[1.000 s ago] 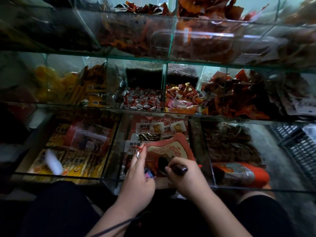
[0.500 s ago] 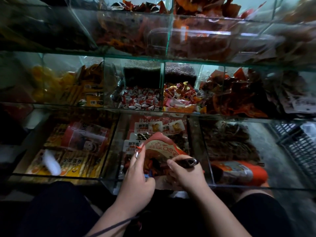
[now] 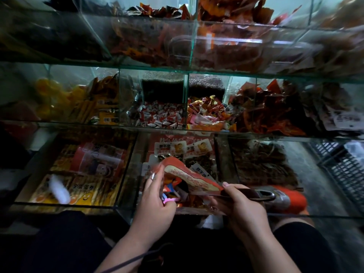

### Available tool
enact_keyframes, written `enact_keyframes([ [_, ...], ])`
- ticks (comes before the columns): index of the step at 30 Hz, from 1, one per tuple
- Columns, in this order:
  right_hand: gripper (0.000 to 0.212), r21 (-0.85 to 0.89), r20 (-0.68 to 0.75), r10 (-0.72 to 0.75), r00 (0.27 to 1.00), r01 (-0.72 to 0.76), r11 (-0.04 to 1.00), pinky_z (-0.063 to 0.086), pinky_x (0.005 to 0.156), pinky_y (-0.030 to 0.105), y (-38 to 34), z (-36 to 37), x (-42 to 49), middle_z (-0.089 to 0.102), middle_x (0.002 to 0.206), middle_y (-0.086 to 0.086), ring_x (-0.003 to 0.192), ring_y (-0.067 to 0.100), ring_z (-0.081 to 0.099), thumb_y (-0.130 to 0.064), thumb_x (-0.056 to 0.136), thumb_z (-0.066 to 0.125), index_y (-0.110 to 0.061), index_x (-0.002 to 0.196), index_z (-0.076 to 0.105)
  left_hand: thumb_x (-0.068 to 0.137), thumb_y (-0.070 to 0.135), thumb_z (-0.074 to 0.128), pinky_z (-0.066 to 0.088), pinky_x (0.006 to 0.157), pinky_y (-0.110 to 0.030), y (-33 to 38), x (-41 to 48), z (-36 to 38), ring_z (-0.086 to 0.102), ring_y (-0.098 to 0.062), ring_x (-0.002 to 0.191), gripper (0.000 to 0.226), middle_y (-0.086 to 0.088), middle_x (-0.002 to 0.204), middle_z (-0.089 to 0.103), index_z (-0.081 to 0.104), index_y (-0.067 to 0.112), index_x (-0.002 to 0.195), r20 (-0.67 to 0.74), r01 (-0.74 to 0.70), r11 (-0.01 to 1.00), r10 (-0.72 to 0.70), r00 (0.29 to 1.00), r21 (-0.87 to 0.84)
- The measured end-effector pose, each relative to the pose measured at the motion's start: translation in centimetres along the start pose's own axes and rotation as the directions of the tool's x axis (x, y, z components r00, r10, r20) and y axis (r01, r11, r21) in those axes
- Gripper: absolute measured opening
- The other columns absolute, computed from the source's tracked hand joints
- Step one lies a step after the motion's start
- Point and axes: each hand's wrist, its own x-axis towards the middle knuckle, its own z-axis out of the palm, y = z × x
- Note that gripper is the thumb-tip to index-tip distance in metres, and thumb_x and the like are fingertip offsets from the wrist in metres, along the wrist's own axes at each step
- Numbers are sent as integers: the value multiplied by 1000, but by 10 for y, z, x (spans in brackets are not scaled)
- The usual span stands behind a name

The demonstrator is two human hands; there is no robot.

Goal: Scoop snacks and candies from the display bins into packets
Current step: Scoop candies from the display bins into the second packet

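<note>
The left hand (image 3: 155,201) is pinching one rim of the red, cream-lined soft packet (image 3: 189,177), which is gaping above the lower middle glass bin (image 3: 221,154). The right hand (image 3: 242,207) is gripping the dark long-handled scoop (image 3: 258,194) at the other rim. Tipping slowly, deep inside the mouth, is looking safest.

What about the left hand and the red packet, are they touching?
Touching. The head view shows the left hand pinching the left rim of the red packet between finger and thumb, with no gap.
</note>
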Motion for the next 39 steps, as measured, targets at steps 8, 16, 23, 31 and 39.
enact_keyframes([
  [8,17,-56,36,-125,991,127,990,63,66,33,-15,-12,-15,74,86,30,84,44,75,-13,89,75,-13,72,76,86,20,57,35,114,-31,7,4,-3,32,-6,142,78,30,153,18,26,47,152,-82,-32,980,49,995,197],
  [16,17,57,51,-89,995,86,995,63,65,36,-26,-19,-22,73,78,26,82,50,74,-10,88,74,-10,71,74,83,-4,65,39,112,-40,35,-4,5,35,-13,142,52,3,147,41,61,12,133,-323,-378,843,505,800,383],
  [23,8,43,114,-143,983,139,989,64,67,37,-49,-22,-38,74,76,23,82,47,75,-20,66,81,-15,67,75,97,52,47,21,121,-32,34,5,22,17,-5,147,58,15,158,26,39,29,150,-74,-156,863,217,973,480],
  [31,26,32,226,-212,951,210,977,63,73,41,-76,-28,-71,73,88,34,86,50,74,-6,53,83,-7,78,76,81,86,2,1,119,-36,30,23,42,-4,-9,152,93,11,167,6,25,36,156,37,-85,814,78,996,574],
  [39,21,84,185,-307,934,296,951,63,71,37,-88,-21,-85,73,88,34,84,49,74,-4,58,80,-8,78,77,96,61,26,18,120,-37,52,30,39,21,-12,148,65,7,156,38,55,23,141,-88,-212,792,317,944,573],
])
